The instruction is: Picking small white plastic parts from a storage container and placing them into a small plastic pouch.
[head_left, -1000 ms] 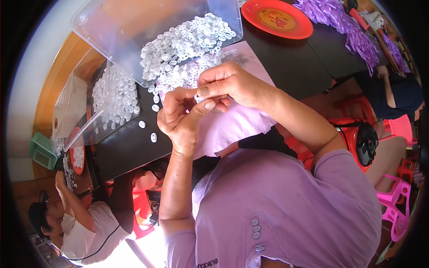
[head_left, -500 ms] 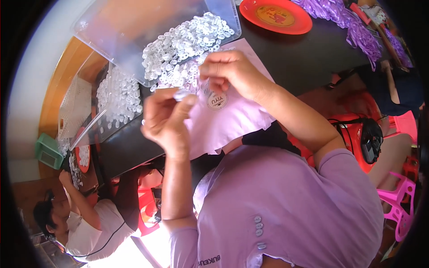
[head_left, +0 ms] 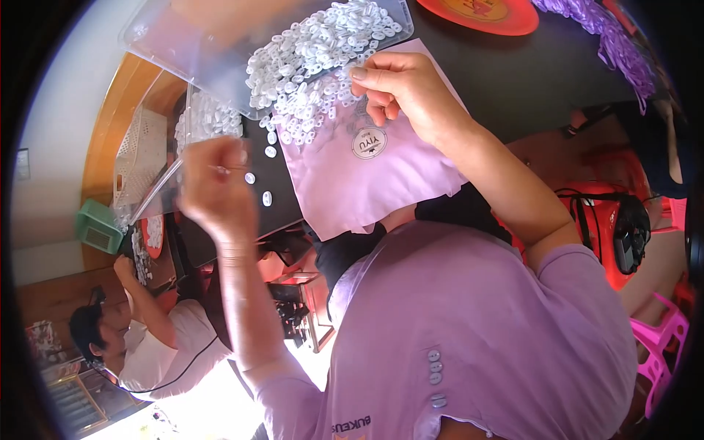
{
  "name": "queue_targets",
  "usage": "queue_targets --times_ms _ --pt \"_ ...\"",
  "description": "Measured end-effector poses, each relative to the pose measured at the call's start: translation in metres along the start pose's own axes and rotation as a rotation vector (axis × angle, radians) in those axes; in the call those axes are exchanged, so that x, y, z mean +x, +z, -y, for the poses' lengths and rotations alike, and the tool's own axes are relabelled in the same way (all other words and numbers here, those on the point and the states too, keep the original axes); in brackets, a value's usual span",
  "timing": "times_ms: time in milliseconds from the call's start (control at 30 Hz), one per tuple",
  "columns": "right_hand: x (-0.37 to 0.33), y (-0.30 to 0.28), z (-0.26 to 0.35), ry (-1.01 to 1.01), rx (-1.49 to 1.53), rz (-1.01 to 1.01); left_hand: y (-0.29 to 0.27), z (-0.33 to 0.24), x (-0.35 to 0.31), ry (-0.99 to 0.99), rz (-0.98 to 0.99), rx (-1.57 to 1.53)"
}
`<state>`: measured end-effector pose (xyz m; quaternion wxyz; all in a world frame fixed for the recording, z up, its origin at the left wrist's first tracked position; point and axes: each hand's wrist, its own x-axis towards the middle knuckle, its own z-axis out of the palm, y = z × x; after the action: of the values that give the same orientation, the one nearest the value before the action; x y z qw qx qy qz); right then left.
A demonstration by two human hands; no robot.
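Note:
My right hand is over the pink cloth, fingers curled and thumb pressed to the forefinger. Anything in that pinch is too small to make out. Smeared by motion, my left hand hangs over the dark table to the left of the cloth; its fingers and anything in them are unclear. A heap of small white oval pieces with holes spills from a tipped translucent bin onto the cloth's far part. A few loose ones lie on the table near my left hand.
More white pieces lie beyond my left hand. A red plate and purple ribbons are at far right. White and green baskets stand left, where another person works. A pink stool stands right.
My left hand has moved left and away from my right hand, which stays over the cloth in a pinch. The whole view has shifted a little.

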<state>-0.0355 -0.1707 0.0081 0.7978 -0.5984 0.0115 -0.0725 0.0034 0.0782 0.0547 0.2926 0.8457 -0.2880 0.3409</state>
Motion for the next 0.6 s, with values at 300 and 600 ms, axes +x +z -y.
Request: queue_targets --times_ms 300,600 --pt "-0.001 0.005 -0.004 0.000 -0.009 0.070 0.058 0.001 -0.044 0.210 0.380 0.054" --pt "-0.004 0.011 -0.013 -0.394 -0.487 0.077 0.058 -0.005 -0.042 0.053 0.291 -0.031"
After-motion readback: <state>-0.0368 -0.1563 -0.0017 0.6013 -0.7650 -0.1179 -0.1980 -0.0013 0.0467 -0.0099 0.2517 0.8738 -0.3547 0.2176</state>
